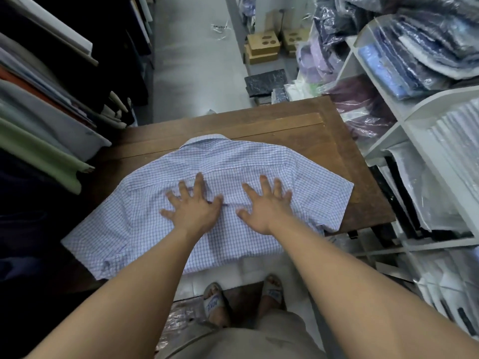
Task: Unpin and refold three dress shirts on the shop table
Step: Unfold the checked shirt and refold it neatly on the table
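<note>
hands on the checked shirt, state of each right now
Left hand: open, fingers spread, pressing flat on the checked shirt.
Right hand: open, fingers spread, pressing flat on the same shirt.

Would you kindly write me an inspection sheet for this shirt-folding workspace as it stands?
Surface: wooden table, bare wood showing at its far and right edges.
Job's things: one checked short-sleeved shirt, spread flat, collar pointing away from the person.
Clutter: cardboard boxes and a plastic scrap on the floor beyond the table.
Grippers: left hand and right hand both flat, fingers spread, pressing on the shirt.
Cables: nothing seen.
Surroundings: fabric bolts on the left; white shelves of bagged shirts on the right.
</note>
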`<state>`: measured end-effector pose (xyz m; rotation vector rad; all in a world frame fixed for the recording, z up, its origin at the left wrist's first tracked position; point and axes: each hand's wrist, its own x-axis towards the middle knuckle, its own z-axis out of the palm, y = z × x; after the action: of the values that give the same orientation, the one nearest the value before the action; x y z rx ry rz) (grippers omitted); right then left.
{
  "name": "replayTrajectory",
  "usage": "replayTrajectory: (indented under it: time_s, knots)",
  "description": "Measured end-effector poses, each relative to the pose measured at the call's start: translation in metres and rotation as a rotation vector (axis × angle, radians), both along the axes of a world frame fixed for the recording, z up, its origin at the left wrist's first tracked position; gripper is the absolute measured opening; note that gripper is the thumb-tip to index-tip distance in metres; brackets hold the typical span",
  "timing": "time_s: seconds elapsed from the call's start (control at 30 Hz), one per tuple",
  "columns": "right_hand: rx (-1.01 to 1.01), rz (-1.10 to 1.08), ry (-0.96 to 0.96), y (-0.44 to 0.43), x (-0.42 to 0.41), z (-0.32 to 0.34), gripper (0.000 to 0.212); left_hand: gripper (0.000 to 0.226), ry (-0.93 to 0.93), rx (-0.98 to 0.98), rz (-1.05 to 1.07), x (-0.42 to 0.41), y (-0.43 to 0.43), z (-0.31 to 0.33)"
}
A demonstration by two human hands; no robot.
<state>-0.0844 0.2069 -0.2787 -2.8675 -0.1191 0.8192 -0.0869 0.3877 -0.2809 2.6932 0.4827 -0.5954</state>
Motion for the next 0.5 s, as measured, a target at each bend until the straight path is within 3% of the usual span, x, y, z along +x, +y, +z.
replayTrajectory:
  time_s: [0.23, 0.5]
  knots:
    - [-0.006, -0.09, -0.017, 0.009, 0.01, 0.003, 0.067, 0.087, 0.119, -0.023, -0.044, 0.017, 0.008, 0.009]
    - [0.021, -0.107, -0.022, 0.007, 0.02, -0.001, 0.076, 0.085, 0.219, -0.03, -0.081, 0.053, 0.01, 0.018]
